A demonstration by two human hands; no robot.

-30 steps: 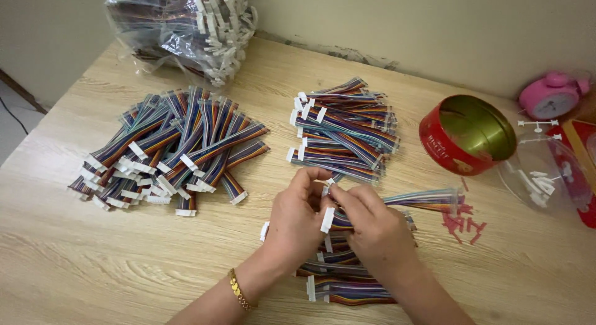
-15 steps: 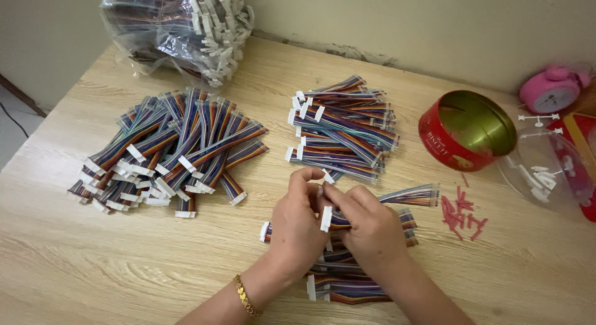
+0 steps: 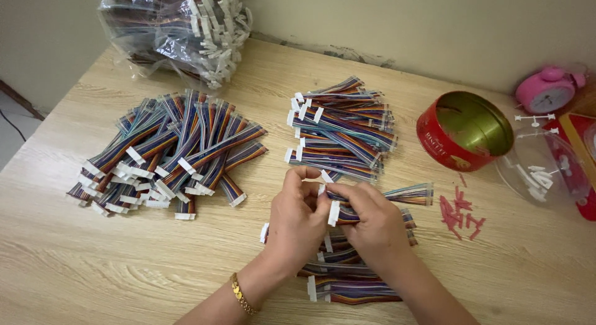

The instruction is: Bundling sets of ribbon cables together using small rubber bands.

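My left hand [image 3: 297, 219] and my right hand [image 3: 370, 221] meet over the middle of the wooden table [image 3: 74, 263]. Together they pinch the white connector end of a rainbow ribbon cable [image 3: 406, 193] that trails off to the right. A gold bracelet [image 3: 241, 294] circles my left wrist. Beneath my hands lies a small pile of the same cables [image 3: 347, 281]. A neater stack of cables [image 3: 341, 129] sits just beyond my hands, and a large fanned heap [image 3: 167, 152] lies to the left.
A clear plastic bag of more cables [image 3: 177, 30] stands at the back left. On the right are a red round tin [image 3: 464, 131], small red pieces [image 3: 460, 214], a clear plastic lid with white bits [image 3: 543, 170] and a pink alarm clock [image 3: 546, 89].
My hands stay together on the cable's white connector, with only small finger shifts. The view has tilted slightly, so everything sits a little lower in frame.
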